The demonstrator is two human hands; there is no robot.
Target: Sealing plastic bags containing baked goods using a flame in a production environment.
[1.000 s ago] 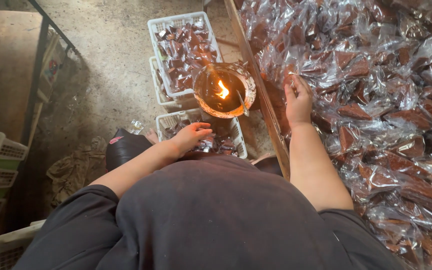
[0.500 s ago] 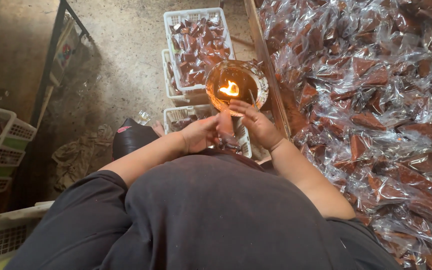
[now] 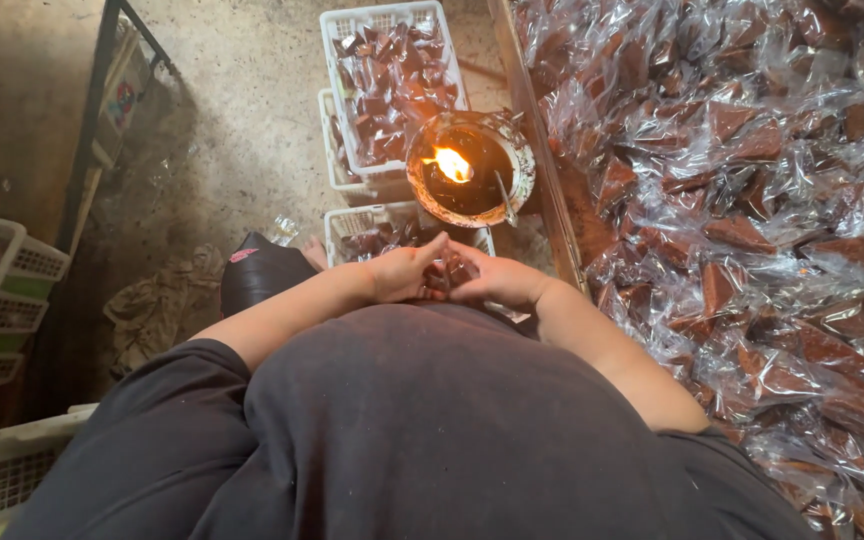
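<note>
From where I watch, both hands meet just in front of the body, over the near white basket (image 3: pixel 352 228), and they work one small clear packet (image 3: pixel 445 275) holding something dark brown. My left hand (image 3: pixel 407 272) has its fingers curled in on the packet's left side, thumb up toward the flame; my right hand (image 3: pixel 497 283) closes on it from the other side, fingertips pinching the plastic. The packet sits between the two hands, just below the round oil lamp (image 3: pixel 470 168), whose small flame (image 3: pixel 452 164) burns at the left of the dark bowl, with a thin metal rod (image 3: pixel 503 198) leaning on the rim. I judge the step in hand to be gathering or folding the packet's open edge before it goes to the flame; the next move would call for a firm pinch on the fold and a short lift toward the fire, keeping fingers off it. Two more white baskets (image 3: pixel 392 80) of filled packets lie beyond the lamp on the concrete floor (image 3: pixel 232 130). To the right, past a wooden board edge (image 3: pixel 542 160), a great heap of clear packets (image 3: pixel 752 220) fills the platform. Much is hard to tell: the packet is mostly covered by the fingers, so I cannot see whether its mouth is open or already sealed; the black shirt (image 3: pixel 402 430) hides my lap and the basket's near edge; crates at the left edge are cut off.
</note>
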